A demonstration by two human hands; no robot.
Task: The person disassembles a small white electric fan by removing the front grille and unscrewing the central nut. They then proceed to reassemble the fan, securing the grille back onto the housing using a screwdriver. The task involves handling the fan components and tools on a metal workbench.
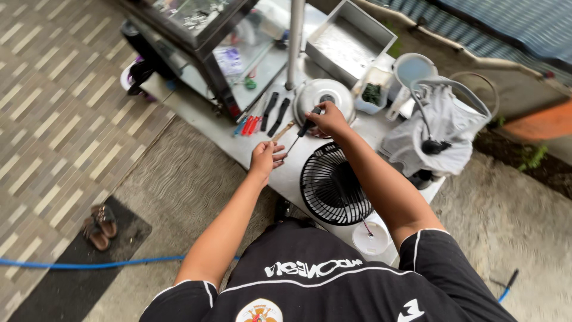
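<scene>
My right hand (328, 119) grips the black handle of a screwdriver (301, 132) above a metal table (271, 170). The shaft slants down to the left, and my left hand (265, 156) pinches its tip with the fingertips. Just below the hands, a black fan grille (330, 185) lies flat on the table. A round grey fan part (325, 95) sits right behind my right hand.
Several tools with black, red and blue handles (262, 119) lie left of the hands. A metal tray (348, 42), a white container (372, 92), a grey cloth with a cable (438, 128) and a glass cabinet (196, 36) crowd the table. Sandals (100, 226) and a blue hose (89, 263) lie on the floor.
</scene>
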